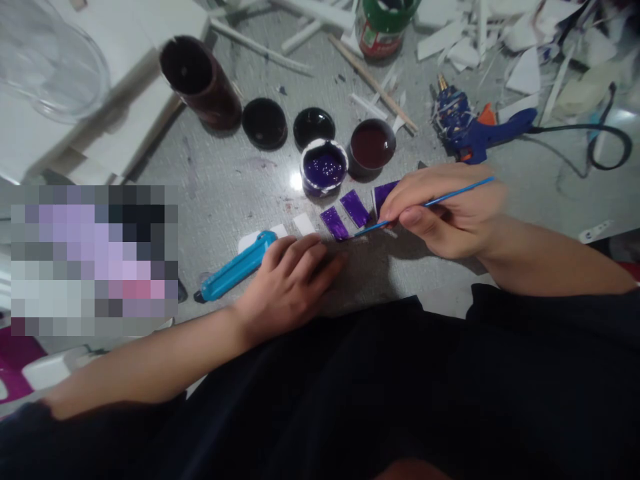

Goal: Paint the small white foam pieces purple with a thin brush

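Observation:
A thin blue paintbrush [457, 191] is pinched in my right hand [445, 210]. Its tip touches or hovers by the lower end of a purple-painted strip [334, 223]. A second purple strip [355, 207] lies beside that one, and another purple piece [384, 193] is partly covered by my right fingers. My left hand [295, 277] rests on the table with fingers loosely spread, near an unpainted white piece [304, 225]. Beside its knuckles lies a turquoise utility knife [240, 267]. An open pot of purple paint [324, 167] stands just beyond the strips.
Behind the pot are two dark lids [264, 123] [314, 127] and a dark red dish [373, 145]. A brown cylinder [215, 100] stands left, a green-topped jar [383, 33] at the back. A blue glue gun [480, 133] with its cord and white scraps [523, 70] lie right.

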`<state>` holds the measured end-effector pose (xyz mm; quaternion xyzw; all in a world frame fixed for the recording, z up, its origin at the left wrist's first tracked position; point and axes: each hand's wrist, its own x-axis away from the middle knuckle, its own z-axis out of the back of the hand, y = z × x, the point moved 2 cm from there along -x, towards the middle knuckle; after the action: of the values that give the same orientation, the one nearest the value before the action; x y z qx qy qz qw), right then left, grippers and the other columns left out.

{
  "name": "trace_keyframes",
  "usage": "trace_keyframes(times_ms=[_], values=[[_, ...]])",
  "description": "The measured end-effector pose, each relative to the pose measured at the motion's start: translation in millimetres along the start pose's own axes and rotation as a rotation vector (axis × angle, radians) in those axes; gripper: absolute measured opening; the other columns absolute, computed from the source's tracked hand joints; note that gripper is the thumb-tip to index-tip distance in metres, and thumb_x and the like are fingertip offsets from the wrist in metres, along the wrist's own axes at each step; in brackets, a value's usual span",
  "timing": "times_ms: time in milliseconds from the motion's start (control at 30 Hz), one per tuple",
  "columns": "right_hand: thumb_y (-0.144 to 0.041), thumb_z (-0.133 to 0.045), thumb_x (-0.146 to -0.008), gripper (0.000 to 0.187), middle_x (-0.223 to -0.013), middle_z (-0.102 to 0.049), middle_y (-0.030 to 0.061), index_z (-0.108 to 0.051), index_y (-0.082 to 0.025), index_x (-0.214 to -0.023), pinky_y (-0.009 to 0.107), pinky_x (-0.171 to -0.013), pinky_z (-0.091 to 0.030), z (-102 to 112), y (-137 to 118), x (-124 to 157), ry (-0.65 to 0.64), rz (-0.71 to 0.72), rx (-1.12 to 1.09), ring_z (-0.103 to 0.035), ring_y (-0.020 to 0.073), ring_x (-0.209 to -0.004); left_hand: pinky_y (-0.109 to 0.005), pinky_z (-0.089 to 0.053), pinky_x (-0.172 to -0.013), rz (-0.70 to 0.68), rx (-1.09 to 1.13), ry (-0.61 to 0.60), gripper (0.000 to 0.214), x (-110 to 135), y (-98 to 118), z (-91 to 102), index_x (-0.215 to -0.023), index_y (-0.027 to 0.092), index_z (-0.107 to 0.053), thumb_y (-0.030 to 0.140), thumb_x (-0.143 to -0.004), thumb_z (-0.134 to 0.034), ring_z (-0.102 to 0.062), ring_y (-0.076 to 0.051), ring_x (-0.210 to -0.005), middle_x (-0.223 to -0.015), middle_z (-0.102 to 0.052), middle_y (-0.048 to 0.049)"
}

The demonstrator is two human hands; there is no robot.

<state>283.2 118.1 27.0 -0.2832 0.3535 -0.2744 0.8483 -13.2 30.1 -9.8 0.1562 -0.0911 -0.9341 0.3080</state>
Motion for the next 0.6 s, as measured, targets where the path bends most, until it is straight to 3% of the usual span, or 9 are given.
trace_keyframes(times_ms=[267,400,600], values=[[-0.037,-0.064,-0.125,0.027,-0.096,-0.082,-0.0007,-0.081,-0.019,-0.115,0.02,-0.071,-0.06,-2.3,1.1,0.6,0.104,-0.059,-0.106,-0.077,0.0076,-0.077,-0.053,-0.055,-0.124,-0.017,-0.019,0.002,0.05,-2.3,0.9,2.5,-0.163,0.02,-0.075,0.034,-0.115,-0.072,-0.068,-0.036,-0.146,-0.141,-0.079,-0.0157],[-0.033,-0.068,-0.122,0.02,-0.101,-0.084,0.0004,-0.081,-0.02,-0.117,0.02,-0.072,-0.062,-2.7,4.4,0.9,0.03,-0.057,-0.093,-0.079,0.009,-0.08,-0.054,-0.055,-0.125,-0.015,-0.005,-0.018,0.053,-1.6,0.1,3.2,-0.166,0.021,-0.074,0.034,-0.115,-0.073,-0.067,-0.037,-0.147,-0.142,-0.078,-0.0165],[-0.034,-0.065,-0.123,0.023,-0.095,-0.083,-0.0006,-0.08,-0.021,-0.112,0.022,-0.076,-0.063,0.3,2.7,1.2,0.004,-0.018,-0.021,-0.08,0.0109,-0.082,-0.056,-0.054,-0.126,0.011,0.028,-0.03,0.055,0.4,0.0,1.5,-0.167,0.024,-0.073,0.033,-0.113,-0.076,-0.066,-0.038,-0.149,-0.147,-0.077,-0.0159]])
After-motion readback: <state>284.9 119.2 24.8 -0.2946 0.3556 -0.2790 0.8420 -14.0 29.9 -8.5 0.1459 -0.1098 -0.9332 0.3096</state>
